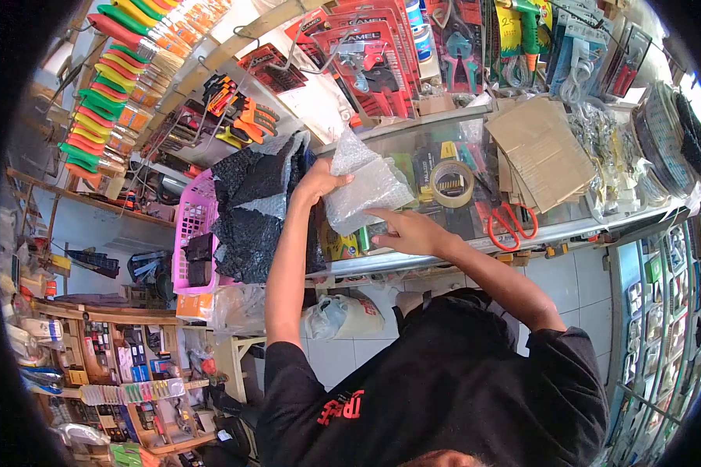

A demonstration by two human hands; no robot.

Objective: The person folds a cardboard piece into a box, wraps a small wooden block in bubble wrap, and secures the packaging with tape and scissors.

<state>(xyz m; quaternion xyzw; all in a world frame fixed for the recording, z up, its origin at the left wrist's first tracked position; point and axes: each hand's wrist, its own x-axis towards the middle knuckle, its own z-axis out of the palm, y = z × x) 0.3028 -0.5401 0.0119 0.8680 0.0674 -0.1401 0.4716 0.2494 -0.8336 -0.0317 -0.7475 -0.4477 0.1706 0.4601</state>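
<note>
A folded piece of clear bubble wrap [366, 191] is over the glass counter [382, 140] in front of me. My left hand [318, 184] is closed on its left edge, thumb lying over the front. At the lower right edge of the wrap is my right hand [414, 233], index finger and thumb apart, with the index fingertip right at the plastic. Just to the right on the glass lies a roll of tape [452, 184]. Orange-handled scissors [506, 226] rest by the counter's front edge.
Black bubble wrap [261, 233] is heaped beside a pink basket [193, 241] on the left. Cardboard sheets [541, 152] lie on the counter's right half, near packets of metal parts [606, 159]. Packaged tools [366, 62] and paintbrushes [105, 117] hang above.
</note>
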